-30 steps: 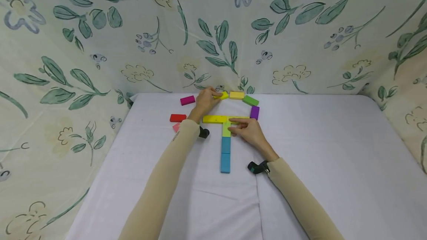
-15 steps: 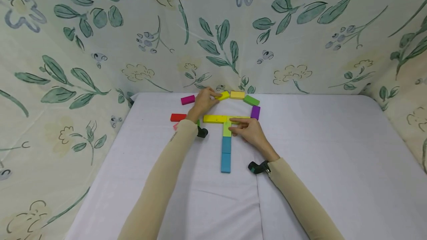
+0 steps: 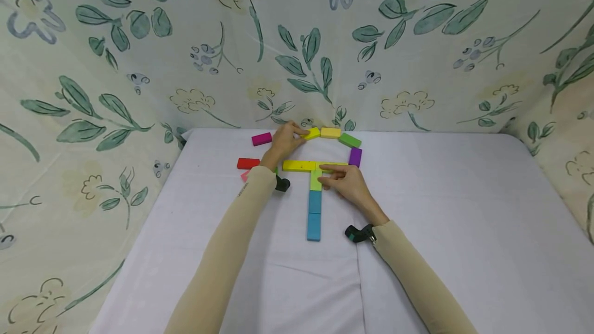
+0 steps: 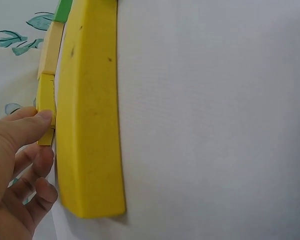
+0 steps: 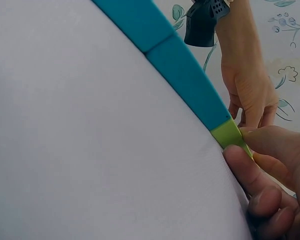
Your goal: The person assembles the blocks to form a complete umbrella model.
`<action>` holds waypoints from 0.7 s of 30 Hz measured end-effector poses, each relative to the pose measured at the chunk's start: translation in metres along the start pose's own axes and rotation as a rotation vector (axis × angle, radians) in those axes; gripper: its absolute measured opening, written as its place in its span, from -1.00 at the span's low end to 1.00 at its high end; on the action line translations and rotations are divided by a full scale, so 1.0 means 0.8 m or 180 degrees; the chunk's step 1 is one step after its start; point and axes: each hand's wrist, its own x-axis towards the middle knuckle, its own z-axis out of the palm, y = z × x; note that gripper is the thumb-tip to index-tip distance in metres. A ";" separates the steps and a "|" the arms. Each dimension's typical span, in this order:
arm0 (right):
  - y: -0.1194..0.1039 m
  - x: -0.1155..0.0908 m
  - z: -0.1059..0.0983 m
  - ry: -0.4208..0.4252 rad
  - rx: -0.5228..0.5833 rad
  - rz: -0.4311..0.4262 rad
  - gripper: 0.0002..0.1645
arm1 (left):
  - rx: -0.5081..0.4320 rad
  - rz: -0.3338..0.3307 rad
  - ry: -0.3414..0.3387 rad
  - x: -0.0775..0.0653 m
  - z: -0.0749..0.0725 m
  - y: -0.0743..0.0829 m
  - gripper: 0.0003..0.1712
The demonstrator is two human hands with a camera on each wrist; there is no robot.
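Observation:
On the white cloth, toy blocks form an umbrella-like outline. My left hand [image 3: 286, 139] pinches a small yellow block [image 4: 46, 95] at the top of the arc, thumb on one face. Beside it, a pale yellow block [image 3: 330, 133], a green block [image 3: 350, 140] and a purple block [image 3: 355, 157] continue the curve. My right hand [image 3: 348, 182] holds the lime green block [image 5: 227, 133] with thumb and fingertips, its index finger reaching over the yellow crossbar [image 3: 299, 166]. Below the lime block, two blue blocks [image 3: 314, 202] make a straight stem.
Left of the arc lie a magenta block [image 3: 262, 139], a red block [image 3: 248, 163] and a pink block [image 3: 244, 176], the last partly covered by the left sleeve [image 3: 227, 241]. A patterned fabric backdrop [image 3: 223, 81] rises behind the table's far edge.
My left fingers have shifted slightly with the small yellow block, which sits a little closer to the pale yellow block. The right hand stays in place.

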 end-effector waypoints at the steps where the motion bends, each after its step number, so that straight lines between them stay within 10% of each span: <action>1: 0.000 0.000 0.000 -0.0002 0.0002 -0.0009 -0.54 | 0.0005 -0.0004 0.0014 0.000 0.000 0.000 -0.64; 13: -0.002 0.002 0.001 -0.0017 0.0001 0.0064 -0.53 | -0.0103 -0.0024 0.0163 -0.010 -0.017 -0.002 -0.56; 21: -0.001 0.001 0.001 -0.0004 0.0025 0.0126 -0.53 | -0.0012 -0.0044 0.0497 -0.022 -0.059 -0.051 -0.60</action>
